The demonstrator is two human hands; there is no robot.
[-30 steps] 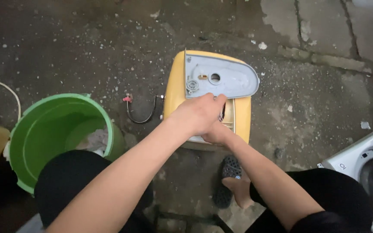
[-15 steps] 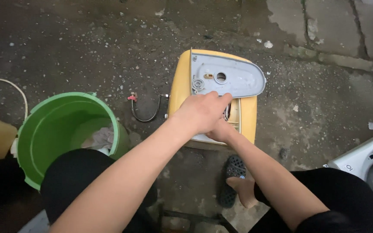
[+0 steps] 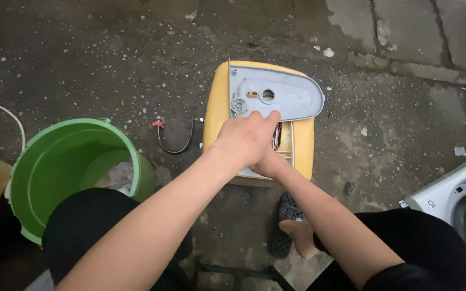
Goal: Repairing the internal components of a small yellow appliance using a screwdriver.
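A yellow appliance housing [image 3: 216, 116] lies on the wet concrete in front of me, with a grey cover plate [image 3: 289, 97] on its far half. My left hand [image 3: 244, 139] lies palm down on it, fingers curled over the plate's near edge above an opening where wires [image 3: 278, 134] show. My right hand [image 3: 269, 166] reaches in beneath the left and is mostly hidden, so its grip cannot be made out.
A green bucket [image 3: 39, 167] holding a grey cloth [image 3: 118, 175] stands at my left knee. A short black hose with a red end [image 3: 173, 137] lies left of the housing. A white machine [image 3: 454, 199] sits at the right edge. My sandalled foot [image 3: 289, 226] is below the housing.
Both hands stay at the same spot on the housing. The view has drifted slightly, and my left index finger now reaches up onto the grey plate.
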